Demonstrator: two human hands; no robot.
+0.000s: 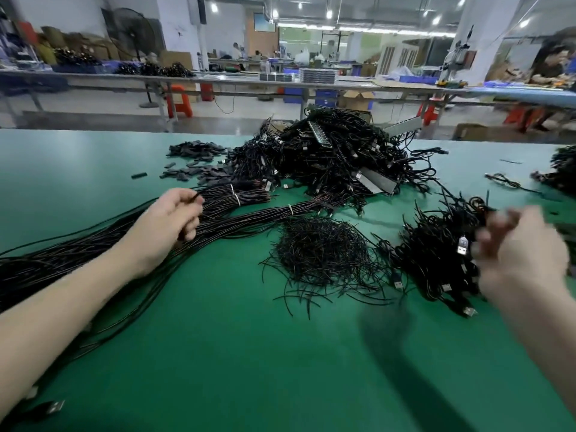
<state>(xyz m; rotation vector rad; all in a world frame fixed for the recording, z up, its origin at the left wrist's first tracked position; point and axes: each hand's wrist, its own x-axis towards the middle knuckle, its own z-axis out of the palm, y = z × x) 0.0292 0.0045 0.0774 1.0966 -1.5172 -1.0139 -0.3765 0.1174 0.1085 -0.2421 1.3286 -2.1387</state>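
On the green table [218, 353], the tangled cable heap [336, 157] sits at the far middle. Just in front of the heap and running to its left lie the long wire bundles [255, 215], black, thin and bound with white ties. The left hand [168, 226] rests on the bundles and pinches one thin black wire [194, 198]. To the right of the heap the right hand [523, 254] is blurred over the USB cable pile [436, 251], so I cannot tell its grip.

Surface: green table [218, 353] is carrying all stock.
Left: tied cable bundles [249, 210] are lying lengthwise.
Centre: wire offcuts [321, 254] are sitting heaped.
Far side: tangled cable heap [336, 154] is resting beside black sleeve pieces [199, 163].
Right: USB cable pile [436, 254] is lying near the offcuts.
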